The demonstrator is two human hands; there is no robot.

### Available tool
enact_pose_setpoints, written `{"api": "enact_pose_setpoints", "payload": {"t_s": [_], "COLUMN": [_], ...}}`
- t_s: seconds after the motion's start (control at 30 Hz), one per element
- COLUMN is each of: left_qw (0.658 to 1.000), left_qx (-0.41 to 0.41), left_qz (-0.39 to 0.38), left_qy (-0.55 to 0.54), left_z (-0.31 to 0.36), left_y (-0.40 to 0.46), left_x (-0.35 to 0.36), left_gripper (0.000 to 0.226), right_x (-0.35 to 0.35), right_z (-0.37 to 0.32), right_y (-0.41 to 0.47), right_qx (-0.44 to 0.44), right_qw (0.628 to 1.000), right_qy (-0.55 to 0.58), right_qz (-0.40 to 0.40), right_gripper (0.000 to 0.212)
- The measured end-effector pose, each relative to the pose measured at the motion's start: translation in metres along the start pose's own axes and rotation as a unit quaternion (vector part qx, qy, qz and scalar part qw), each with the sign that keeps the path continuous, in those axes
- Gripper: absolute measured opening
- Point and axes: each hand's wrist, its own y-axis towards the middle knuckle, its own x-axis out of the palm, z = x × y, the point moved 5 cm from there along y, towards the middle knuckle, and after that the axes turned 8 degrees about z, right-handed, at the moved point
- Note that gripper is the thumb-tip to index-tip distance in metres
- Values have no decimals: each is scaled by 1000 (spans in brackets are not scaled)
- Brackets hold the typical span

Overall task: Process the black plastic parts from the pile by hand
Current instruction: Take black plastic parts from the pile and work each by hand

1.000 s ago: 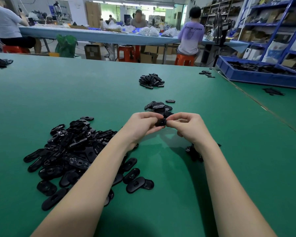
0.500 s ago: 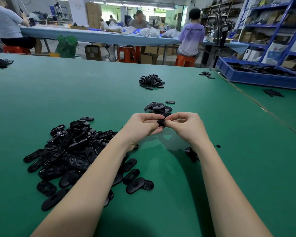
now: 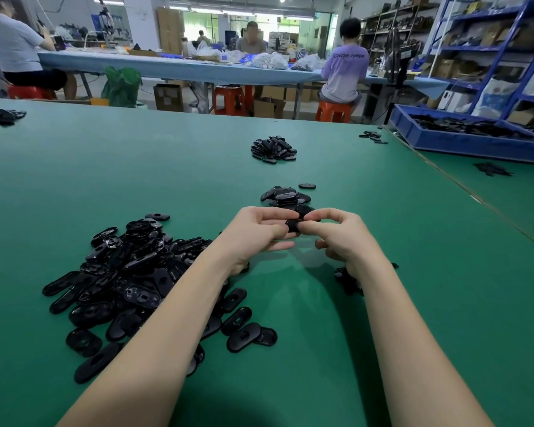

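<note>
Both hands met above the green counter (image 3: 383, 241): the left hand (image 3: 256, 229) and right hand (image 3: 339, 232) each pinched one small black plastic part (image 3: 293, 225) between fingertips. At eight o'clock from it lay the big pile of flat black oval plastic parts (image 3: 130, 278); at twelve o'clock, just beyond, a smaller heap (image 3: 285, 195); at two o'clock, a blue plastic tray (image 3: 463, 143).

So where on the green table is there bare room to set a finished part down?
Bare green table lies beyond the big pile, and to the right of the right hand. Crowded: ahead of both hands, where the small pile sits.
</note>
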Motion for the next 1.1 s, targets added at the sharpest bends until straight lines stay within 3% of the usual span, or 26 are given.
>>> {"api": "enact_pose_setpoints", "payload": {"t_s": [0.23, 0.6, 0.97, 1.1], "left_qw": [998, 994, 997, 997], "left_qx": [-30, -22, 36, 40], "left_qz": [-24, 47, 72, 65], "left_qy": [-57, -96, -20, -20], "left_z": [1, -1, -3, -2], "left_y": [-1, 1, 1, 2], "left_x": [-3, 6, 12, 10], "left_gripper": [32, 30, 26, 26], "right_x": [-3, -1, -3, -1], "right_z": [5, -13, -13, -10], "right_y": [-2, 1, 4, 3], "right_qx": [29, -103, -105, -80], "right_qw": [998, 994, 990, 996], "right_qy": [14, -13, -59, -7], "right_qz": [-49, 40, 75, 49], "right_gripper": [14, 8, 10, 7]}}
